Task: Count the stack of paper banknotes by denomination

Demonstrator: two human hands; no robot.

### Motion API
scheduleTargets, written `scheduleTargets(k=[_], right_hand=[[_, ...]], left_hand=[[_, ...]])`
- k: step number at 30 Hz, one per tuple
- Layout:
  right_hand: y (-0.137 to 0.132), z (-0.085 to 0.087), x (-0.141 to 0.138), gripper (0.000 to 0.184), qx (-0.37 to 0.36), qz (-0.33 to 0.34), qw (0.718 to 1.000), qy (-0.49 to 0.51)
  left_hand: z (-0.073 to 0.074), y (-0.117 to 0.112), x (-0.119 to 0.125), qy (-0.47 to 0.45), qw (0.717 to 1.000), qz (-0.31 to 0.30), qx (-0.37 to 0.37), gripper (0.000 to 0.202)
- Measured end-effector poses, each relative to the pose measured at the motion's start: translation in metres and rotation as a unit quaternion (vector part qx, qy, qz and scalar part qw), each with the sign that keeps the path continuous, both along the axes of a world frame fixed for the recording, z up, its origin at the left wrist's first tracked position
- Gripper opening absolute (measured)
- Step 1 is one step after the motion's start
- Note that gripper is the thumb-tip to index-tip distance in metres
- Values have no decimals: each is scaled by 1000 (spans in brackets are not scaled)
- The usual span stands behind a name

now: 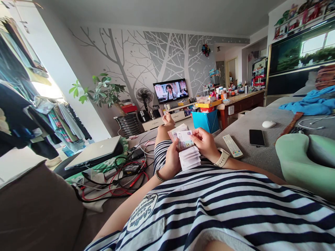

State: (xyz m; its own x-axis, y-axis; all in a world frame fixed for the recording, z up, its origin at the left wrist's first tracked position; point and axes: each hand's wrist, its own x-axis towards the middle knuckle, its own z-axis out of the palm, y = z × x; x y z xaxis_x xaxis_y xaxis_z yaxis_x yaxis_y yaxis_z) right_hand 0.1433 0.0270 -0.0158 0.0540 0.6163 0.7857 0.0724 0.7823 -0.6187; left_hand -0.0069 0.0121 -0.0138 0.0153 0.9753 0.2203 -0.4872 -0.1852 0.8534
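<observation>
Over my lap, my left hand (pixel 172 158) is closed on a folded bundle of banknotes (pixel 190 157), whose lower ends fan out below the thumb. The top note (pixel 185 139) shows a purple print and a 5. My right hand (pixel 205 142), with a pale watch (pixel 222 157) on the wrist, pinches that note's right edge between thumb and fingers. More notes stick up behind it, one with a reddish edge. A beaded bracelet circles my left wrist. How many notes there are, I cannot tell.
Right of my arm on the grey sofa lie a remote control (pixel 232 146), a phone (pixel 257 138), a white mouse (pixel 269 124) and a green neck pillow (pixel 293 153). Tangled cables (pixel 123 177) and a laptop (pixel 94 152) lie on the left. Beyond my legs stands a television (pixel 171 90).
</observation>
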Motion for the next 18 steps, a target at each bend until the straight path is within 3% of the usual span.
scheduleTargets(k=[10, 15, 18], right_hand=[[3, -2, 0, 24, -2, 10, 1000, 7], [4, -2, 0, 23, -8, 24, 1000, 4], [4, -1, 0, 24, -10, 22, 1000, 7]], left_hand=[[16, -14, 12, -65, 996, -24, -57, 44], [14, -12, 11, -40, 998, -18, -40, 40], [9, -8, 7, 2, 1000, 23, 3, 24]])
